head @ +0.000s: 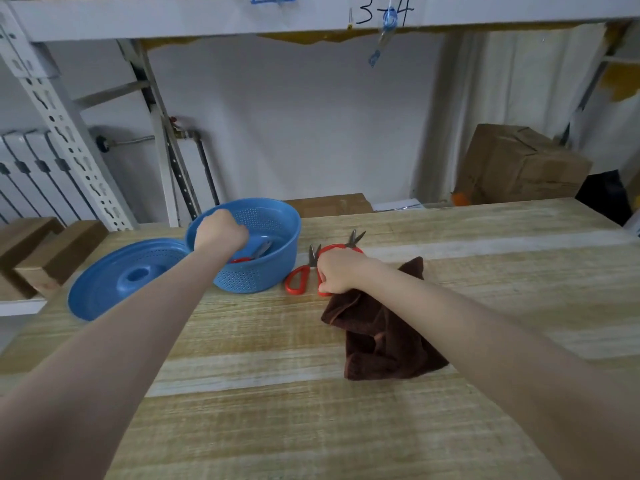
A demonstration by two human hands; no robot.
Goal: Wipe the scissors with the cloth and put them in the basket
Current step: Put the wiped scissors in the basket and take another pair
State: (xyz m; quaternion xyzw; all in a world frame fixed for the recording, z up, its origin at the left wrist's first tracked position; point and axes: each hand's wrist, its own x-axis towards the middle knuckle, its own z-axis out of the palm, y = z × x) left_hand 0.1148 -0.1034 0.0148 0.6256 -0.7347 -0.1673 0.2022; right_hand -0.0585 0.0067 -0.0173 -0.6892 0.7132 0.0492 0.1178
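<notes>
A blue perforated basket (277,237) stands on the wooden table. My left hand (220,232) reaches into it, fingers curled down around a pair of red-handled scissors (258,251) lying at the basket's bottom. Just right of the basket a second pair of red-handled scissors (298,277) lies on the table, and my right hand (337,273) grips one of its handle loops. A third pair (351,241) lies just behind that hand. The dark brown cloth (381,336) lies crumpled under my right wrist and forearm.
The basket's blue lid (114,282) rests tilted at the table's left edge, against the basket. Cardboard boxes (52,254) sit on a lower shelf at left, and a larger box (519,164) stands behind the table at right. A white metal rack post (59,133) rises at left.
</notes>
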